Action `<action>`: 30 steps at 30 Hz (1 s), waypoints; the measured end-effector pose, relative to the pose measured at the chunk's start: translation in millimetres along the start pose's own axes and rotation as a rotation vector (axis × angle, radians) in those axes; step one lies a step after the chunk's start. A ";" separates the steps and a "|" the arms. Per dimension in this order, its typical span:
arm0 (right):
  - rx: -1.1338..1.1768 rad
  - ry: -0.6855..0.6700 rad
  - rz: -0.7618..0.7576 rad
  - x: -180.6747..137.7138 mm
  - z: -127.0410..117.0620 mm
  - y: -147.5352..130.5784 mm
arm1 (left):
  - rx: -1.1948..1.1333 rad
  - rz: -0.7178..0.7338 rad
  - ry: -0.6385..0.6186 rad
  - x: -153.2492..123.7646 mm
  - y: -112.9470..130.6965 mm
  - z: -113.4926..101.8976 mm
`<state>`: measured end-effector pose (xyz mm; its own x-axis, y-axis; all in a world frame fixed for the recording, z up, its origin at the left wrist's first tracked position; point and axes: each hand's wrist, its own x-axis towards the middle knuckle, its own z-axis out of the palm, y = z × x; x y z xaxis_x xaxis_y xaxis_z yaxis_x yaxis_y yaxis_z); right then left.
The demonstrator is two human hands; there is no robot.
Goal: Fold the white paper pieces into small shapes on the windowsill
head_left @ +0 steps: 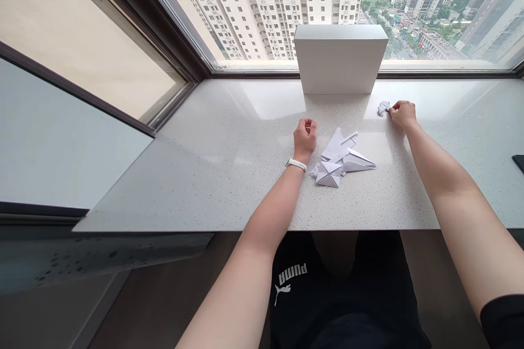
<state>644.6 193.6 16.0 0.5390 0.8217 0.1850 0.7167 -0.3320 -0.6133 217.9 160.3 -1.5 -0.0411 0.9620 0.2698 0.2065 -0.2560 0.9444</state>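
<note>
My left hand (305,134) rests on the white speckled window counter (229,163) as a loose fist, with nothing visible in it, a white band on the wrist. Just right of it lies a pile of folded white paper shapes (341,161). My right hand (403,114) reaches farther back and pinches a small folded white paper piece (383,108) that lies on the counter, near the lower right corner of a white box (339,60).
The white box stands upright against the window at the back centre. A dark flat object (519,162) pokes in at the counter's right edge. The counter's front edge runs above my lap; a window frame closes the left side.
</note>
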 end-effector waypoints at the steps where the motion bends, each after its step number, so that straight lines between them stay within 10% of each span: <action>1: 0.006 -0.004 0.025 3.6 -0.3 -0.7 | -0.002 0.000 0.000 0.0 -0.1 -0.1; 12: 0.043 -0.127 0.175 16.2 0.7 -5.8 | 0.011 0.020 0.008 -0.8 0.0 1.9; 18: 0.327 -0.105 0.086 -37.8 -4.0 -25.8 | 0.049 0.080 -0.012 -4.4 9.2 3.1; 30: 0.738 -0.634 -0.270 -156.1 23.4 -85.6 | -0.015 0.237 -0.303 -20.0 24.9 5.3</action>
<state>488.8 104.5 21.7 -0.0897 0.9930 0.0774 0.2115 0.0949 -0.9728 229.0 135.2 15.7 0.2976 0.8596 0.4154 0.1615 -0.4741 0.8655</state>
